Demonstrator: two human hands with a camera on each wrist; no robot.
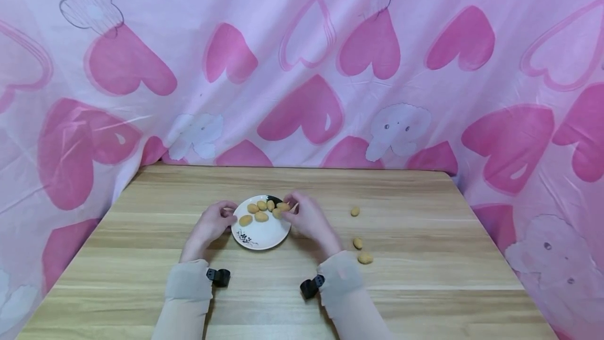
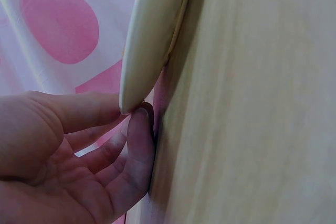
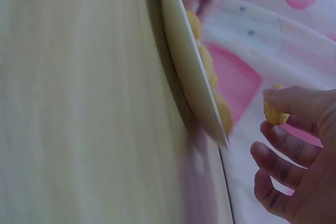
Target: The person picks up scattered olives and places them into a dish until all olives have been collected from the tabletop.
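A round white plate (image 1: pixel 266 236) with a dark floral print lies on the wooden table, bearing several tan, oval walnuts (image 1: pixel 261 216). My left hand (image 1: pixel 214 222) pinches the plate's left rim; in the left wrist view its thumb touches the edge and a finger sits below the rim. Over the plate's right side is my right hand (image 1: pixel 306 216). Between its thumb and fingers it pinches a wrinkled walnut (image 3: pixel 276 111), clear of the plate in the right wrist view. Its other fingers are loosely bent.
On the table to the right lie three more walnuts: one farther back (image 1: pixel 355 211), and two nearer ones, a walnut (image 1: pixel 357 243) and another walnut (image 1: pixel 365 258), close together. A pink heart-patterned cloth (image 1: pixel 302 109) hangs behind the table (image 1: pixel 264 303) and along its sides.
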